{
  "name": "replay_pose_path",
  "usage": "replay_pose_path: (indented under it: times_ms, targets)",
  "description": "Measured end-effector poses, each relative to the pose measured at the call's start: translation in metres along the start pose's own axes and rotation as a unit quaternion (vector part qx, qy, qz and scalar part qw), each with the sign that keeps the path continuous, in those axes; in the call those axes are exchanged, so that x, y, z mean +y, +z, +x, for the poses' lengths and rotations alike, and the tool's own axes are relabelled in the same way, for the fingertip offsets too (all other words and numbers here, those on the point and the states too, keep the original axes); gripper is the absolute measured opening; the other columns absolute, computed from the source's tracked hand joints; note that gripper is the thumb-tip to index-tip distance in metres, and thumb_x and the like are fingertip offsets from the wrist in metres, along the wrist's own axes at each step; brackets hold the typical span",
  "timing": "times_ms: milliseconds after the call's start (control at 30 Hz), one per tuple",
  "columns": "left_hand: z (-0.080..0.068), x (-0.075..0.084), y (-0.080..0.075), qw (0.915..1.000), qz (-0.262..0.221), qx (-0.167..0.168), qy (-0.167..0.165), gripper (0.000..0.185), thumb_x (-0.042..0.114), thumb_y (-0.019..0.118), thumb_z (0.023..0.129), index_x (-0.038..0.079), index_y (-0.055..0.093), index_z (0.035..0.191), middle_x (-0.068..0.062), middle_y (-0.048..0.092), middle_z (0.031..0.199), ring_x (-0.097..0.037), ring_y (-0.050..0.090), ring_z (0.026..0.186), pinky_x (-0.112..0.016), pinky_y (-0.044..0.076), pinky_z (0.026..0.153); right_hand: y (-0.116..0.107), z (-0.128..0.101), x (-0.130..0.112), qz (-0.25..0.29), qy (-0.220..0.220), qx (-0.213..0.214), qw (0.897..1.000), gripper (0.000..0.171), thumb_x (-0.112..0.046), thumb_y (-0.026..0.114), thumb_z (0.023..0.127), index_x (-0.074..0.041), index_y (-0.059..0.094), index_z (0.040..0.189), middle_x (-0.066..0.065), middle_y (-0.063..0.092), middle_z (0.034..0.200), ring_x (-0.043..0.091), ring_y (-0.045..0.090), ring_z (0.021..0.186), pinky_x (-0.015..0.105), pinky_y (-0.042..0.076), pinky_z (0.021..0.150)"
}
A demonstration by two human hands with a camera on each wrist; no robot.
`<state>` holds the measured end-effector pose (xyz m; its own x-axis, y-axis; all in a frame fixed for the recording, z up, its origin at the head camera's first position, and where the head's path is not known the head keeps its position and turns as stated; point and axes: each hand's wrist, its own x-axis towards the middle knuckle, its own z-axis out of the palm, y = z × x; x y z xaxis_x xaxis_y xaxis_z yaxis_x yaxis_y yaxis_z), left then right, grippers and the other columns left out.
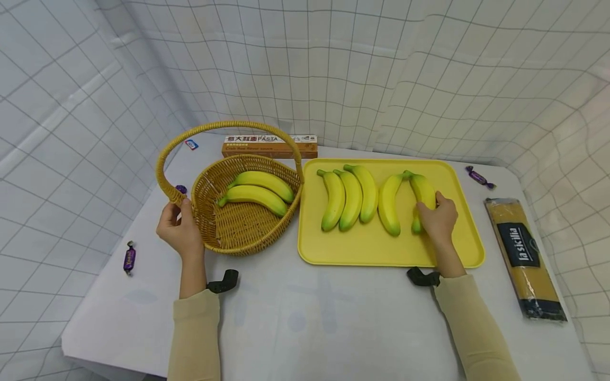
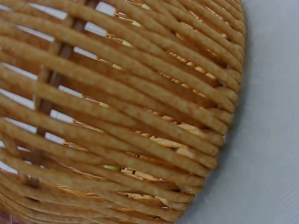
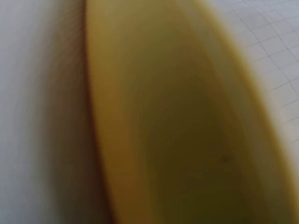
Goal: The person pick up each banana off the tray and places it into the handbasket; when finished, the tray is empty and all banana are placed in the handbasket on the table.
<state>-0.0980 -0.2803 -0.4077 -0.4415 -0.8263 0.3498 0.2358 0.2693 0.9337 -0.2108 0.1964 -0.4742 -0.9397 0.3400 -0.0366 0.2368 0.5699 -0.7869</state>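
At the left of the table stands a wicker basket [image 1: 243, 233] with a tall arched handle [image 1: 229, 124]; two bananas [image 1: 254, 194] lie inside it. My left hand [image 1: 182, 228] pinches the lower left end of that handle. The left wrist view is filled by the basket's woven side [image 2: 117, 93]. Several bananas [image 1: 351, 200] rest on a yellow tray [image 1: 357, 251] to the right. My right hand [image 1: 438, 216] grips the rightmost banana [image 1: 421, 186], which still lies on the tray. In the right wrist view, the tray's edge [image 3: 107, 116] looms close and blurred.
Behind the basket is a pasta box [image 1: 271, 147]. A spaghetti packet [image 1: 524, 259] lies right of the tray. Purple wrapped candies [image 1: 129, 258] are scattered at both sides, one [image 1: 480, 177] near the tray's far right corner. Gridded white cloth [image 1: 333, 79] hangs around the table.
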Motion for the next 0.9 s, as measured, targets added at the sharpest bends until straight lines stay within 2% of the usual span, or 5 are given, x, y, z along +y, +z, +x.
replay_pose_path:
  times_ms: [300, 400, 500, 633, 900]
  targets:
    - [0.000, 0.000, 0.000, 1.0000, 0.008, 0.001, -0.001, 0.027, 0.009, 0.061, 0.092, -0.012, 0.069, 0.106, 0.020, 0.064, 0.083, 0.001, 0.060, 0.086, -0.018, 0.043, 0.072, -0.003, 0.002, 0.001, 0.038, 0.034, 0.027, 0.998, 0.062, -0.018, 0.059, 0.092, -0.003, 0.037, 0.148, 0.024, 0.042, 0.146, 0.035, 0.041, 0.134, 0.044, 0.036, 0.112]
    - [0.000, -0.001, 0.000, 1.0000, 0.008, 0.000, 0.000, 0.027, 0.009, 0.061, 0.092, -0.012, 0.069, 0.106, 0.020, 0.063, 0.083, 0.001, 0.060, 0.085, -0.018, 0.043, 0.072, -0.004, 0.002, 0.000, 0.046, 0.038, 0.041, 0.997, 0.061, -0.019, 0.061, 0.091, -0.007, 0.039, 0.147, 0.021, 0.046, 0.143, 0.031, 0.046, 0.126, 0.039, 0.041, 0.106]
    - [0.000, -0.001, -0.001, 1.0000, 0.007, -0.003, 0.000, 0.027, 0.009, 0.061, 0.092, -0.013, 0.069, 0.106, 0.019, 0.063, 0.083, 0.001, 0.060, 0.086, -0.018, 0.043, 0.072, -0.006, 0.000, -0.002, 0.055, 0.039, 0.051, 0.996, 0.060, -0.022, 0.062, 0.091, -0.011, 0.042, 0.146, 0.016, 0.050, 0.143, 0.026, 0.050, 0.118, 0.027, 0.044, 0.093]
    - [0.000, -0.001, -0.001, 1.0000, 0.007, -0.004, -0.001, 0.028, 0.010, 0.061, 0.092, -0.012, 0.069, 0.107, 0.019, 0.063, 0.084, 0.001, 0.060, 0.086, -0.018, 0.043, 0.073, -0.010, -0.004, -0.008, 0.073, 0.027, 0.061, 0.995, 0.058, -0.023, 0.066, 0.090, -0.015, 0.046, 0.144, 0.008, 0.053, 0.143, 0.021, 0.052, 0.113, 0.016, 0.040, 0.080]
    - [0.000, -0.001, 0.000, 0.9999, 0.013, 0.002, -0.002, 0.027, 0.009, 0.061, 0.092, -0.011, 0.070, 0.106, 0.021, 0.063, 0.083, 0.002, 0.059, 0.086, -0.020, 0.042, 0.073, -0.017, -0.017, -0.025, 0.085, -0.032, 0.052, 0.995, 0.055, -0.024, 0.074, 0.086, -0.014, 0.057, 0.137, 0.010, 0.062, 0.134, 0.011, 0.054, 0.104, 0.010, 0.042, 0.076]
